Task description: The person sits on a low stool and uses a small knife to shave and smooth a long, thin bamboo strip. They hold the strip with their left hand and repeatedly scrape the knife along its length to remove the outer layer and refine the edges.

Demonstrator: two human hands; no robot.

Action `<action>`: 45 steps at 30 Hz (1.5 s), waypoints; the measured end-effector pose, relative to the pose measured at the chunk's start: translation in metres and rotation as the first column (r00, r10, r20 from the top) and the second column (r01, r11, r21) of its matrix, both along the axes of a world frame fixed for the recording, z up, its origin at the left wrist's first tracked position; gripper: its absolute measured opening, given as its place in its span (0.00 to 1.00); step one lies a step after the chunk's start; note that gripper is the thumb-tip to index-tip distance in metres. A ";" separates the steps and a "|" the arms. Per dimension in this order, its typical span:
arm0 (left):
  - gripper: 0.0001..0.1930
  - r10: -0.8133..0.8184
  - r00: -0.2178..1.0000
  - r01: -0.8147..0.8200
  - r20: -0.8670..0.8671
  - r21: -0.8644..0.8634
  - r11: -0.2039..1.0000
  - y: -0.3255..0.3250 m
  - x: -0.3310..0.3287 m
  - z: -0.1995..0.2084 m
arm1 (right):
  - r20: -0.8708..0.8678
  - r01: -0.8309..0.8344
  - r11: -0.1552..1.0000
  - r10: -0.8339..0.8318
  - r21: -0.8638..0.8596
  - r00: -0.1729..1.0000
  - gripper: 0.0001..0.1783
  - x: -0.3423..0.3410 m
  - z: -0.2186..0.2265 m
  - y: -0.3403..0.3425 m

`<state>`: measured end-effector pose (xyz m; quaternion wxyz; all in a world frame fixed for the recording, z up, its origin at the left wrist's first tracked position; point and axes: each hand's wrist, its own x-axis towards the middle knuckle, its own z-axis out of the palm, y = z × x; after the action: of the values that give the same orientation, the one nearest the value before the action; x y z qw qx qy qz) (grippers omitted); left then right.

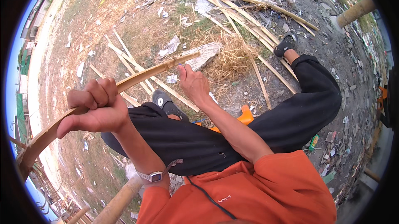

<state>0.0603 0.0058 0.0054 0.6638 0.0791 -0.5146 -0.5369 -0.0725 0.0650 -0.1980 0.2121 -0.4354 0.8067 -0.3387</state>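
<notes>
A long split bamboo strip [145, 73] runs slantwise from the lower left edge up to the middle of the view. My left hand [97, 105] is wrapped round it, thumb pointing to the left. Near the strip's far end, my right hand [194, 83] is closed, its thumb and finger together beside the strip. A small bluish bit shows at those fingertips; what they hold is too small to make out. Under the strip's far end lies a pale, weathered slab of wood [203, 56], with a heap of dry shavings [228, 60] beside it.
Several bamboo strips [253, 26] lie piled ahead to the right, and more strips [124, 55] lie to the left. An orange plastic-looking piece [246, 115] shows between my legs. Bamboo poles [355, 12] stand at the right; another pole [118, 201] is at lower left. Litter covers the ground.
</notes>
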 end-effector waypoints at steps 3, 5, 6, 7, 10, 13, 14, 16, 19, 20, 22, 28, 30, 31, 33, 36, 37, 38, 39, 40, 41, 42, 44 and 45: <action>0.36 -0.002 0.999 0.003 0.035 -0.032 0.999 0.002 -0.005 -0.001 | -0.079 -0.020 0.999 0.017 -0.041 0.997 0.20 -0.018 -0.035 -0.012; 0.36 0.052 0.997 -0.051 0.050 -0.003 0.999 -0.009 0.002 0.001 | -0.115 -0.041 0.997 0.034 -0.062 0.993 0.20 -0.023 -0.038 -0.021; 0.36 0.075 0.996 -0.075 0.053 0.004 0.997 -0.011 0.002 0.004 | -0.137 -0.049 0.996 0.038 -0.080 0.990 0.20 -0.025 -0.043 -0.024; 0.36 0.120 0.989 -0.121 0.088 0.015 0.992 -0.008 0.001 0.006 | -0.256 -0.054 0.996 0.036 -0.064 0.966 0.22 -0.021 -0.055 -0.020; 0.36 0.175 0.976 -0.175 0.128 -0.009 0.984 -0.006 0.003 0.006 | -0.030 0.061 0.844 -0.054 0.533 0.998 0.33 -0.077 -0.112 0.012; 0.37 -0.022 0.998 0.023 0.060 -0.011 1.000 -0.008 -0.011 -0.001 | -0.183 0.251 0.815 -0.181 0.522 0.966 0.32 -0.120 -0.164 0.077; 0.37 -0.035 0.999 0.036 0.037 -0.014 0.999 -0.010 -0.009 -0.001 | -0.090 0.199 0.853 -0.177 0.482 0.980 0.32 -0.103 -0.160 0.096; 0.37 -0.043 0.997 0.046 0.069 -0.052 0.998 -0.011 -0.010 0.005 | 0.078 0.152 0.942 -0.183 0.298 0.980 0.32 -0.099 -0.110 0.066; 0.37 -0.120 0.990 0.127 0.080 -0.096 0.987 -0.007 0.000 0.009 | 0.393 -0.078 0.997 0.062 0.026 0.917 0.33 -0.066 -0.024 0.037; 0.37 -0.174 0.980 0.185 0.097 -0.113 0.976 -0.007 -0.002 0.009 | 0.439 -0.154 0.988 0.151 -0.028 0.886 0.35 -0.059 0.002 0.031; 0.36 -0.276 0.952 0.294 0.132 -0.142 0.945 -0.008 -0.007 0.007 | 0.421 -0.170 0.979 0.203 -0.116 0.884 0.35 -0.039 0.044 0.026; 0.35 -0.386 0.908 0.418 0.162 -0.302 0.857 -0.001 -0.015 0.011 | 0.363 -0.113 0.991 0.080 0.070 0.928 0.36 -0.021 0.036 0.009; 0.35 -0.375 0.911 0.412 0.174 -0.309 0.857 -0.001 -0.015 0.011 | 0.366 -0.100 0.985 0.042 0.142 0.930 0.37 -0.034 0.011 0.009; 0.35 -0.381 0.907 0.419 0.178 -0.295 0.859 0.001 -0.014 0.011 | 0.366 -0.091 0.980 0.019 0.179 0.931 0.37 -0.038 0.000 0.010; 0.35 -0.374 0.910 0.412 0.178 -0.296 0.862 0.004 -0.011 0.011 | 0.382 -0.129 0.987 0.084 0.093 0.920 0.37 -0.037 0.023 0.004; 0.34 -0.390 0.899 0.436 0.197 -0.328 0.838 0.000 -0.018 0.013 | 0.301 -0.092 0.994 0.071 0.054 0.951 0.36 -0.029 0.016 0.002; 0.34 -0.399 0.899 0.438 0.182 -0.322 0.839 -0.001 -0.020 0.014 | 0.280 -0.063 0.990 0.025 0.126 0.960 0.36 -0.034 -0.012 0.002; 0.34 -0.389 0.905 0.425 0.172 -0.330 0.843 -0.003 -0.018 0.013 | 0.251 -0.036 0.981 -0.013 0.189 0.968 0.36 -0.041 -0.014 -0.002; 0.34 -0.379 0.911 0.412 0.161 -0.338 0.846 -0.004 -0.016 0.012 | 0.269 -0.083 0.979 0.030 0.184 0.963 0.35 -0.046 -0.016 -0.002; 0.34 -0.370 0.917 0.399 0.150 -0.346 0.849 -0.005 -0.015 0.011 | 0.271 -0.082 0.986 0.040 0.145 0.962 0.35 -0.046 -0.018 -0.008; 0.34 -0.375 0.914 0.405 0.155 -0.344 0.847 -0.005 -0.014 0.010 | 0.277 -0.083 0.989 0.047 0.120 0.960 0.34 -0.044 -0.002 -0.010; 0.34 -0.379 0.911 0.412 0.160 -0.341 0.845 -0.005 -0.014 0.011 | 0.283 -0.084 0.992 0.054 0.095 0.958 0.34 -0.041 0.006 -0.012; 0.34 -0.406 0.898 0.439 0.167 -0.340 0.832 -0.007 -0.019 0.010 | 0.240 -0.056 0.998 0.046 0.036 0.970 0.33 -0.038 -0.019 -0.013; 0.34 -0.420 0.890 0.456 0.177 -0.326 0.828 -0.005 -0.019 0.012 | 0.231 -0.026 0.998 0.011 0.059 0.973 0.33 -0.039 -0.038 -0.011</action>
<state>0.0411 0.0005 0.0175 0.5002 -0.1373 -0.6398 -0.5671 -0.1114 0.0544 -0.2364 0.3208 -0.3939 0.7825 -0.3601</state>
